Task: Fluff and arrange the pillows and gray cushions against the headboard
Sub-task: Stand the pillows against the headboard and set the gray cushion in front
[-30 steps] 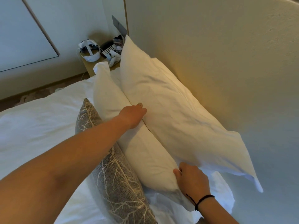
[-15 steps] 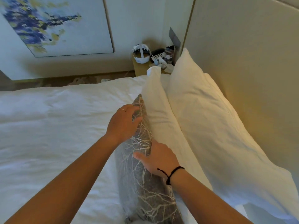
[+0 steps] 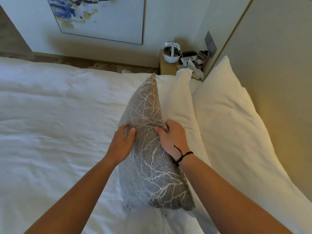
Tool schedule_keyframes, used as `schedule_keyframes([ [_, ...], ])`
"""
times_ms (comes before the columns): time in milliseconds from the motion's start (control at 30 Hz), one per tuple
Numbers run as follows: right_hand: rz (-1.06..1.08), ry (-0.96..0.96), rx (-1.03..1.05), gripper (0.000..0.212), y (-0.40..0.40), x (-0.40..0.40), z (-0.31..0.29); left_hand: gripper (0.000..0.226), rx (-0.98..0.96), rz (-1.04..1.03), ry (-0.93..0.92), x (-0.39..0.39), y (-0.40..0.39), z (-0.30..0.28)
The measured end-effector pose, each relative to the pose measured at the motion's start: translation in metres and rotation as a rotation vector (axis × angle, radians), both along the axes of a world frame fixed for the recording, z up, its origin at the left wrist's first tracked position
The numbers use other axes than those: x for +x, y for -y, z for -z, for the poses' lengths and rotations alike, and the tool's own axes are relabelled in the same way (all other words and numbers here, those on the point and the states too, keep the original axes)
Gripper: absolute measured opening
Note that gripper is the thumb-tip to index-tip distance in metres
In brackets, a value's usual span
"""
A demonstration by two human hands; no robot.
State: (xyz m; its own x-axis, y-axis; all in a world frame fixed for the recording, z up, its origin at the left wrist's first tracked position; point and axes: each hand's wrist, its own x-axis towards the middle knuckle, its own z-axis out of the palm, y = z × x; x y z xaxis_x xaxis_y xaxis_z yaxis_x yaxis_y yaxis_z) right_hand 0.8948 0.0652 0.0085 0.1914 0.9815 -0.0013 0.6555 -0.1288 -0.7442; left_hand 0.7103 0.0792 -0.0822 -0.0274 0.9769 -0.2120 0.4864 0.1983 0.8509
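We count one gray cushion (image 3: 152, 157) with a pale branch pattern, standing on edge on the bed (image 3: 50, 124) and leaning against the nearer of two white pillows. The front pillow (image 3: 177, 105) stands directly behind the cushion and touches it; the back pillow (image 3: 228, 124) leans against the headboard (image 3: 278, 65), just beside the front one. We see two hands on the cushion. The left hand (image 3: 122, 142) lies against the cushion's bed-side face, its grip loosely open with the thumb on the upper edge and the fingers spread on the fabric. The right hand (image 3: 173, 137) is on the pillow-side face, its grip closed around a pinch of fabric at the top edge; a black cord bracelet (image 3: 181, 156) sits on that wrist. Both forearms cross the lower part of the view and hide part of the bed cover and the lower part of the front pillow. Beyond the pillows we note one small bedside tabletop (image 3: 166, 67) carrying one white headset (image 3: 171, 52), a remote (image 3: 187, 58) and several small items too cluttered to identify. One framed painting (image 3: 101, 17) with blue and yellow marks hangs on the far wall. One gray switch plate (image 3: 210, 43) is fixed beside the headboard's edge.
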Motion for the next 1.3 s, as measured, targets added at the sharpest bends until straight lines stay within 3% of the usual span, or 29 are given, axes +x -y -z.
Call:
schedule_keyframes([
  [133,0.101,-0.185,-0.229,0.037,-0.021,0.009,0.024,0.081,-0.129,0.041,0.08,-0.004,-0.009,0.016],
  [267,0.172,-0.071,-0.397,0.03,-0.023,0.019,0.062,0.094,-0.29,0.093,0.107,-0.002,-0.012,0.049],
  [400,0.204,0.022,-0.287,0.037,-0.023,0.039,0.072,0.106,-0.4,0.069,0.108,0.015,-0.016,0.068],
  [667,0.248,0.146,-0.056,0.048,-0.026,0.114,0.028,0.11,-0.416,0.135,0.386,0.128,-0.032,0.041],
  [800,0.288,0.137,-0.058,0.045,-0.028,0.149,0.022,0.107,-0.398,0.184,0.334,0.162,-0.038,0.038],
  [967,0.145,0.238,-0.241,0.043,-0.031,0.124,0.045,0.113,-0.419,0.114,0.067,0.142,-0.033,0.063],
  [1100,0.136,0.19,-0.28,0.039,-0.028,0.119,0.042,0.103,-0.4,0.075,0.023,0.141,-0.029,0.054],
  [1200,0.055,0.152,-0.295,0.03,-0.01,0.127,0.026,0.09,-0.223,0.101,0.046,0.142,-0.022,0.036],
  [1300,0.024,0.161,-0.264,0.041,0.032,0.142,0.019,0.082,0.013,0.202,-0.074,0.15,-0.005,0.008],
])
